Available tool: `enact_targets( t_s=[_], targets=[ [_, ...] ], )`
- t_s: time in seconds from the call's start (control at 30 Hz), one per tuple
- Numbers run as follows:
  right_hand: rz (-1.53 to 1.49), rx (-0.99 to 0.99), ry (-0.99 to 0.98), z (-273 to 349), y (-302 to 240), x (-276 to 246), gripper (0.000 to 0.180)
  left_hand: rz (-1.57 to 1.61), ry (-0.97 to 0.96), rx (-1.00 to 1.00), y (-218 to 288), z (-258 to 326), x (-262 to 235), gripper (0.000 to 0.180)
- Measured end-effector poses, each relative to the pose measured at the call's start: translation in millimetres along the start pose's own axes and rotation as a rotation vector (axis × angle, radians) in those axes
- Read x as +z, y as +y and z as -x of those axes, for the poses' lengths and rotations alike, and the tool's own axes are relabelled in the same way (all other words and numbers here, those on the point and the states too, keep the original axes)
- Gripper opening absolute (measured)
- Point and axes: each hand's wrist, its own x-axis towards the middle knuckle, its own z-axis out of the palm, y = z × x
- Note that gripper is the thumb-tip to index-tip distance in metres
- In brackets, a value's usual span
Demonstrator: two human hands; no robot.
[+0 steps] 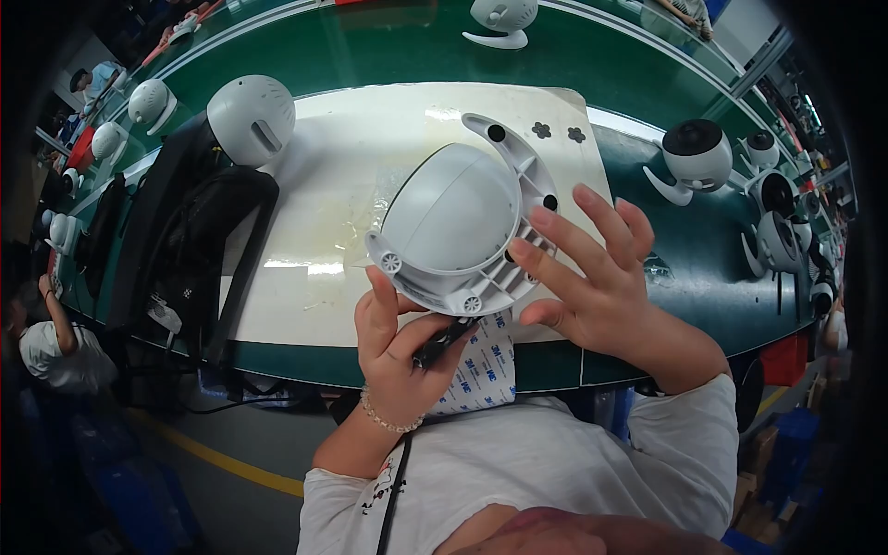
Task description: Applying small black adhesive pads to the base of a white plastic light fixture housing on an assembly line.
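A round white device (450, 211) lies tilted above the work mat, its crescent-shaped base (499, 277) turned toward me. Small black round pads (496, 133) sit in some of the base's recesses; the two nearest my left hand show bare. My left hand (402, 342) is closed around a slim black tool (446, 342), its fingers against the base's lower left. Below that hand hangs a sheet of blue-printed white backing paper (481, 370); whether the fingers grip it is hidden. My right hand (592, 268) has its fingers spread, the fingertips touching the base's right side beside a black pad.
A cream work mat (314, 222) covers part of the green bench, with two dark flower-shaped marks (559, 133) on it. At left, a white round shell (252, 120) rests near a black fixture (185, 231). More white devices (696, 157) stand at right. Other people work along the line.
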Motion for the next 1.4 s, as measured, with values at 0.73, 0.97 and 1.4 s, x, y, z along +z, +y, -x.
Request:
enact_targets(
  t_s=[0.73, 0.97, 1.4],
  targets=[
    [-0.792, -0.034, 0.001, -27, -42, -22, 0.021, -0.026, 0.005, 0.111, 26, 9, -21, 0.032],
    [-0.869, -0.091, 0.331, -12, -40, -9, 0.019, 0.189, -0.135, 0.086, 24, 13, -25, 0.037],
    [-1.109, 0.061, -0.253, -24, -42, -25, 0.033, 0.014, -0.187, 0.143, 26, 9, -25, 0.046]
  ],
)
